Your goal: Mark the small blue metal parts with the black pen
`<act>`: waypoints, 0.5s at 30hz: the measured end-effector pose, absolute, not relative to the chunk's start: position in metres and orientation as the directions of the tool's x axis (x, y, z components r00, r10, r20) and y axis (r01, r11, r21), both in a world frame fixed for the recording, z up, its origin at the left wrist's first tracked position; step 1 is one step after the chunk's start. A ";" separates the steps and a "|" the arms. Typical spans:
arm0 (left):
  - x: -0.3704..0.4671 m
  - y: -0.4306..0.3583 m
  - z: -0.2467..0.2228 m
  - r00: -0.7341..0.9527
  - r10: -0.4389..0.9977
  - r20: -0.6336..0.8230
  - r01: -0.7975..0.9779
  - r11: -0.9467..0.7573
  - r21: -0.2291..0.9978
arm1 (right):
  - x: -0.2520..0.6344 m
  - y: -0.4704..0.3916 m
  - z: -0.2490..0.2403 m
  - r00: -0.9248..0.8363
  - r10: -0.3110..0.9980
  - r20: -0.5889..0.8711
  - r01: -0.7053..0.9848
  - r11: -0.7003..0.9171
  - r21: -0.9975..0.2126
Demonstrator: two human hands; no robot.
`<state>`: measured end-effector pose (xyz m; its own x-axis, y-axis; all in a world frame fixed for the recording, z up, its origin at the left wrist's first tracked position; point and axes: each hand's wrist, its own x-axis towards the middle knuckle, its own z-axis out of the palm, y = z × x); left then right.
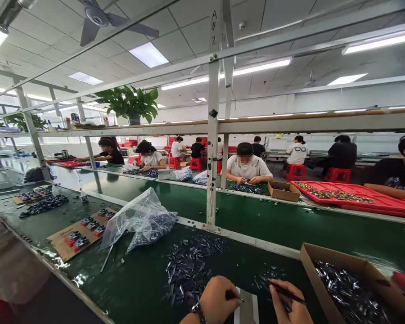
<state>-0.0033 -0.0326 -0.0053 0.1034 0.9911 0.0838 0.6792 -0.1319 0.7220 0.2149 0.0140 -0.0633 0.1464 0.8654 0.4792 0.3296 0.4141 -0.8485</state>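
Note:
At the bottom centre is my left hand (219, 298), a dark band on its wrist, thumb and forefinger pinched at a tiny piece too small to name. Beneath its fingertips lies a light grey strip (246, 308) with pale edges. To the right, my right hand (288, 306) grips a slim black tool (288, 293), pen-like in shape; its exact kind I cannot tell. Beyond that tool's tip is a small scatter of shiny parts (272, 275). A larger pile of dark, glossy, elongated parts (187, 270) spreads left of my left hand.
On the right stands a cardboard box (308, 270) of shiny parts. Further left are a clear plastic bag (138, 220) of parts and a cardboard sheet (59, 243) bearing red-and-black pieces. A metal post (212, 189) rises ahead. Co-workers sit across the green bench (256, 220).

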 end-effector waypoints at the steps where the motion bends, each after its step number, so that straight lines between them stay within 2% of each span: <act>1: -0.001 -0.033 -0.005 0.120 0.989 0.091 0.690 -0.149 0.708 | 0.214 0.010 -0.062 0.157 0.874 0.461 0.281 0.408 -0.869; 4: 0.007 -0.032 -0.005 0.126 0.984 0.123 0.729 -0.176 0.662 | 0.213 -0.002 -0.054 0.210 0.899 0.383 0.137 0.361 -0.922; 10: 0.010 -0.026 -0.011 0.202 0.972 0.119 0.764 -0.232 0.601 | 0.224 -0.017 -0.043 -0.050 0.991 0.121 0.021 0.122 -0.992; 12: 0.009 -0.026 -0.012 0.226 0.967 0.115 0.770 -0.250 0.587 | 0.223 -0.021 -0.041 -0.141 0.988 0.070 0.039 0.076 -0.996; 15: 0.008 -0.028 -0.013 0.236 0.965 0.113 0.780 -0.257 0.570 | 0.220 -0.024 -0.039 -0.170 0.985 0.023 0.100 0.040 -0.994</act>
<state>0.0079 -0.0275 -0.0135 0.2358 0.9652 0.1132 0.7805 -0.2574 0.5697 0.2200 -0.0244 -0.0385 -0.1705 0.9851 0.0226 0.1003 0.0402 -0.9941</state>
